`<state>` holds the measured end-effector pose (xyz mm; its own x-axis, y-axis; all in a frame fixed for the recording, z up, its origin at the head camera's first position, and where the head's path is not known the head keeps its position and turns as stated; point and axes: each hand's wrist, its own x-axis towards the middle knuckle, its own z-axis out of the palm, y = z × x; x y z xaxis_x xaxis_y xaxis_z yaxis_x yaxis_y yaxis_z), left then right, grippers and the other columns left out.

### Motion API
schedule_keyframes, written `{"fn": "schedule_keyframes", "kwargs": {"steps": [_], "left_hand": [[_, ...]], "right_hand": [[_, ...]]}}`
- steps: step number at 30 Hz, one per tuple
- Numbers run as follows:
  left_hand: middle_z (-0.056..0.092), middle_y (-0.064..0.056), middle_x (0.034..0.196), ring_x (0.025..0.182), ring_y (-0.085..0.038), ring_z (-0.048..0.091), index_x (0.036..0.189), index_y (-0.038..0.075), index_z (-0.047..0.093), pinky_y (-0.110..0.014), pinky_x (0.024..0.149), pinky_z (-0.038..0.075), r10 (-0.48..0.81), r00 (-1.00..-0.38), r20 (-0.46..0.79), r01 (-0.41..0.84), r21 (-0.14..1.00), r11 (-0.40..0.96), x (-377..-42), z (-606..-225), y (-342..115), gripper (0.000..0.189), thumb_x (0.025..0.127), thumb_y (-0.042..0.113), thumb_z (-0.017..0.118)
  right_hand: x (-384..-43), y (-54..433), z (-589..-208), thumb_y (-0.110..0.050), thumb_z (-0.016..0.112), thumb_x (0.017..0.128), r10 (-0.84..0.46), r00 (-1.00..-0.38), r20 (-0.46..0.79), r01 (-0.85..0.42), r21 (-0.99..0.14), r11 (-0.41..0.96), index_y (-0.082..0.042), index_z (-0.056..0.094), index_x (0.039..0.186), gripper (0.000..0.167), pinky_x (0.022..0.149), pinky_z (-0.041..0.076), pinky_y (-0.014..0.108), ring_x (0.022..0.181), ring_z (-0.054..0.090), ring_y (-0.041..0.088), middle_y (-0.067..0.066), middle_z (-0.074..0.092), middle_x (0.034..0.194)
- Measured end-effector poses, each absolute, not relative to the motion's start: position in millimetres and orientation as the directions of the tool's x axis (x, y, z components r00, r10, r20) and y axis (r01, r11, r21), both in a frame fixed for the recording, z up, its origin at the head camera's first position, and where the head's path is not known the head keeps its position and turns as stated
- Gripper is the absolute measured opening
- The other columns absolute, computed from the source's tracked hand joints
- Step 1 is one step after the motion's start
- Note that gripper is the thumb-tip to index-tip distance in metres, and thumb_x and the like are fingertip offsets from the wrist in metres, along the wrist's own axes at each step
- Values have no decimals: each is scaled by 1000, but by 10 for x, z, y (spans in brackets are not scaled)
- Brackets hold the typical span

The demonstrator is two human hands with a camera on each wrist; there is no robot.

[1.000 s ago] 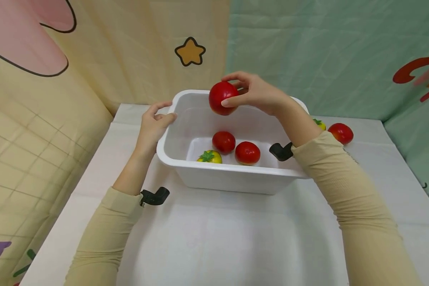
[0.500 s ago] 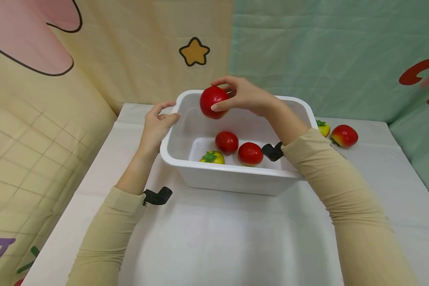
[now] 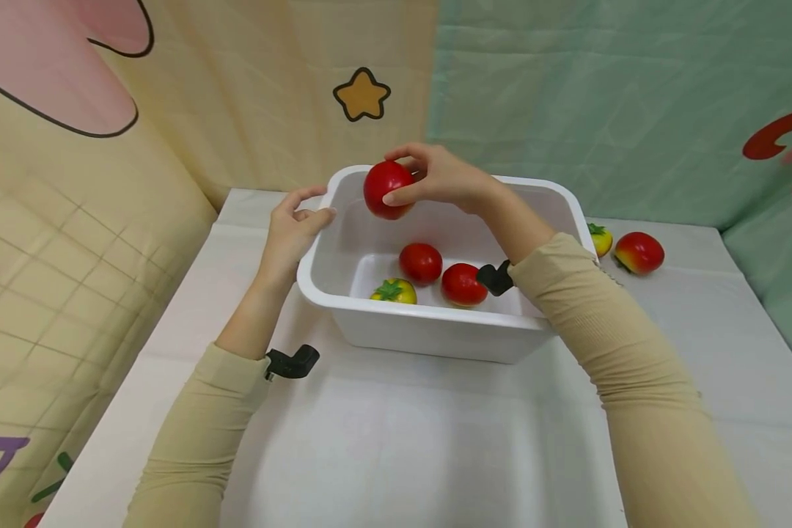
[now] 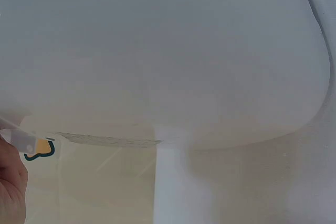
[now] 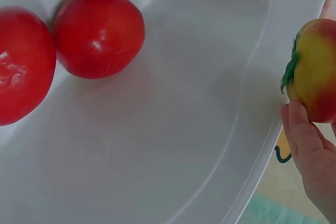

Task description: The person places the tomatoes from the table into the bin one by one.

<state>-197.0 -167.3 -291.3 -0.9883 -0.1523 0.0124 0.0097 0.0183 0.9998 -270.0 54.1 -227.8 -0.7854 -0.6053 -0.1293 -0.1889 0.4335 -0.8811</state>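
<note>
My right hand (image 3: 445, 176) pinches a red tomato (image 3: 384, 191) between thumb and fingers, above the back left of a white plastic bin (image 3: 429, 312). In the right wrist view, this tomato (image 5: 317, 72) shows a yellow side and green leaves. My left hand (image 3: 290, 231) holds the bin's left rim, thumb over the edge. Two red tomatoes (image 3: 421, 263) (image 3: 464, 284) and a yellow one with green leaves (image 3: 396, 291) lie on the bin's floor. The left wrist view mostly shows the bin's outer wall (image 4: 168, 61).
Right of the bin, a red tomato (image 3: 639, 253) and a yellow, green-leaved one (image 3: 599, 239) rest on the white-covered table (image 3: 402, 440). A printed cloth backdrop (image 3: 567, 95) hangs close behind the bin.
My right hand has carried the tomato leftward and slightly down over the bin. The left hand keeps its hold on the rim. The whole head view has shifted slightly.
</note>
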Motion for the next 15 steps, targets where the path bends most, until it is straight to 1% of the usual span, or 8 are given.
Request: {"fn": "schedule_keyframes", "kwargs": {"steps": [4, 9, 11, 15], "left_hand": [[59, -4, 67, 61, -14, 61, 123, 8, 55, -25, 55, 53, -146, -989, 17, 15, 1000, 19, -1973, -2918, -1676, 38, 85, 7, 60], [59, -5, 68, 62, -16, 62, 122, 8, 55, -25, 54, 53, -148, -989, 13, 12, 1000, 13, -1975, -2929, -1680, 37, 85, 7, 60], [59, -6, 68, 62, -17, 62, 121, 9, 56, -25, 54, 53, -152, -988, 10, 8, 1000, 10, -1975, -2931, -1681, 37, 85, 7, 60], [60, -7, 70, 63, -19, 63, 122, 10, 56, -25, 54, 54, -156, -988, 2, 1, 1000, 11, -1974, -2932, -1677, 37, 86, 8, 60]], "right_hand": [[-2700, 535, -2287, -17, 69, 82, -615, -779, -124, -199, -881, 430, -12, 37, 138, 65, 92, 46, 38, 115, 47, 22, 8, 47, 132], [-2710, 558, -2275, -20, 67, 84, -626, -772, -112, -226, -872, 435, -15, 31, 143, 69, 99, 40, 42, 127, 40, 25, 10, 38, 142], [-2704, 582, -2244, -21, 67, 84, -621, -777, -105, -234, -868, 439, -15, 32, 142, 68, 101, 38, 43, 129, 38, 26, 10, 37, 142], [-2669, 682, -2114, -19, 67, 85, -606, -794, -45, -243, -890, 386, -14, 37, 140, 63, 102, 38, 38, 128, 40, 25, 10, 39, 140]]}}
